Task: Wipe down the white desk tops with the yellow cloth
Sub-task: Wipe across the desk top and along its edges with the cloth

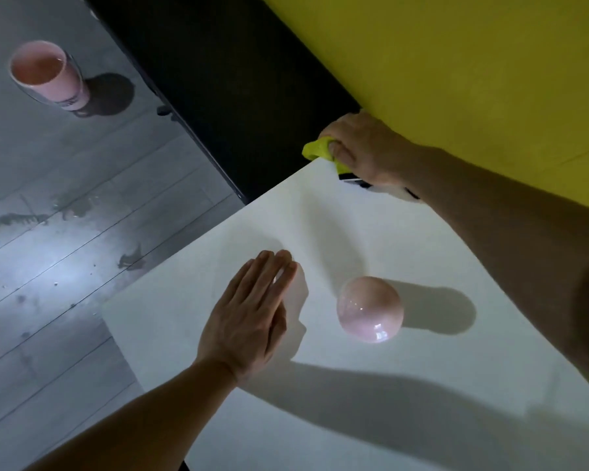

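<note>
The white desk top (354,385) fills the lower right of the head view. At its far corner my right hand (368,147) is closed around the bunched yellow cloth (317,149), which pokes out past the desk's edge. My left hand (252,314) lies flat on the desk near the left edge, palm down, fingers stretched together and holding nothing. A small dark object (351,180) shows partly under my right hand; what it is I cannot tell.
A glossy pink ball (370,309) sits on the desk between my two arms. A pink bin (48,76) stands on the grey floor (65,266) at far left. A yellow wall (473,62) and black skirting (218,79) border the desk.
</note>
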Demonstrator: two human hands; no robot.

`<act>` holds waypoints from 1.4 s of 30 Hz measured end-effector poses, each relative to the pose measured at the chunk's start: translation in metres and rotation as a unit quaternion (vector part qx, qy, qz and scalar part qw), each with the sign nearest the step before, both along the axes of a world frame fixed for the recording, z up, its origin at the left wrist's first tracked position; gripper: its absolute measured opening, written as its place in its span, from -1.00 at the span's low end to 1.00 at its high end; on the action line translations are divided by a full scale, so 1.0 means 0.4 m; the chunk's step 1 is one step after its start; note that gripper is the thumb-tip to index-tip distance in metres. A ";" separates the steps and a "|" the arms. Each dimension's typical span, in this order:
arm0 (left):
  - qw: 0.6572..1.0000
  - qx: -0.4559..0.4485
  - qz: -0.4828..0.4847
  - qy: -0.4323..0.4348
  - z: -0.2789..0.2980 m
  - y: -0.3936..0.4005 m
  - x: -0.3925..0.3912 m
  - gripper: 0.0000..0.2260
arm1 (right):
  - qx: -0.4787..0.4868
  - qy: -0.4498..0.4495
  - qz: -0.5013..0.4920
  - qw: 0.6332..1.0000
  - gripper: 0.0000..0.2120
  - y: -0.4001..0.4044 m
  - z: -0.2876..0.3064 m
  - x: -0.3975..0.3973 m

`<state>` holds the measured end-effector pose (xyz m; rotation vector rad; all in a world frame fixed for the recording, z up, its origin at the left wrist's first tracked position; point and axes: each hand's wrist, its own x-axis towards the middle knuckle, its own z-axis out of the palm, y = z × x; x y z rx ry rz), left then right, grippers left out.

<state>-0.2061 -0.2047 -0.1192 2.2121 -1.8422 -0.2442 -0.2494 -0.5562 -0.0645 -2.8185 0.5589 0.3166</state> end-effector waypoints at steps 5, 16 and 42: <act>1.000 0.003 0.002 -0.001 -0.004 0.003 0.001 -0.49 | -0.020 -0.029 0.053 0.998 -0.42 0.093 -0.036 0.006; 1.000 0.012 0.000 -0.011 -0.002 -0.006 0.003 -0.48 | -0.092 -0.115 -0.199 0.969 -0.55 -0.007 -0.086 -0.032; 1.000 -0.009 -0.003 -0.026 -0.007 -0.005 0.008 -0.49 | -0.011 -0.200 -0.403 0.893 -0.59 0.105 -0.097 -0.205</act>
